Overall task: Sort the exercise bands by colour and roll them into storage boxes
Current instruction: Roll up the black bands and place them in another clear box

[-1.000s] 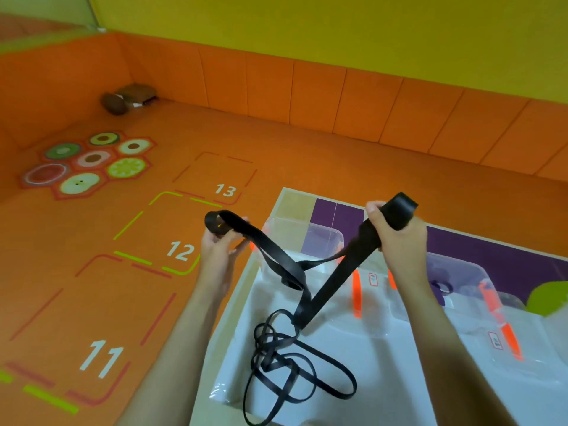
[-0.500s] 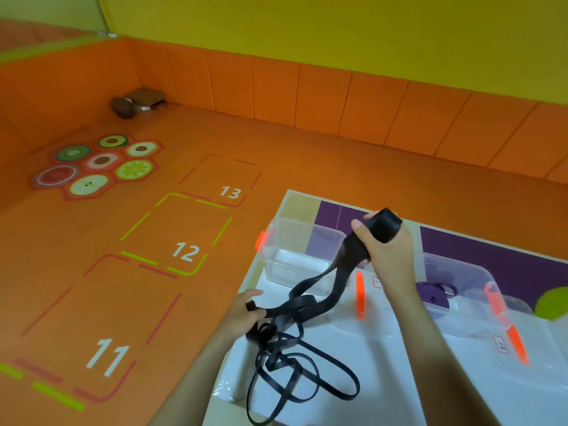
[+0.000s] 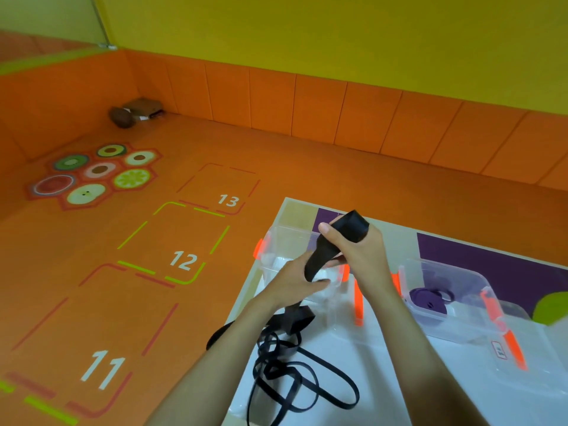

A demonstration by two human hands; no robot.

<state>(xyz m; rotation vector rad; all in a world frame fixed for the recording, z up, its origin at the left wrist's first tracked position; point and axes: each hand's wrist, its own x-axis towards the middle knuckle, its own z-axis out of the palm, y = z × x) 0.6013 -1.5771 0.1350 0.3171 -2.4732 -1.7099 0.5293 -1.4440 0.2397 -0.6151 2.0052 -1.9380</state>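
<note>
Right hand [image 3: 359, 250] grips the black band's [image 3: 319, 256] upper end in a closed fist; left hand [image 3: 292, 282] pinches the same band just below and nearer; its long axis descends from the far fist to the near tangle on the table [image 3: 384, 379] (loops loose, unrolled); clear box [image 3: 276, 238] stands just beyond both hands.

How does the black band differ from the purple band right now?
The black band is held by the left hand and right hand; the purple band lies untouched. The black band is loose, loops tangled on the table; the purple band is rolled up inside a clear box. Both are exercise bands.
</note>
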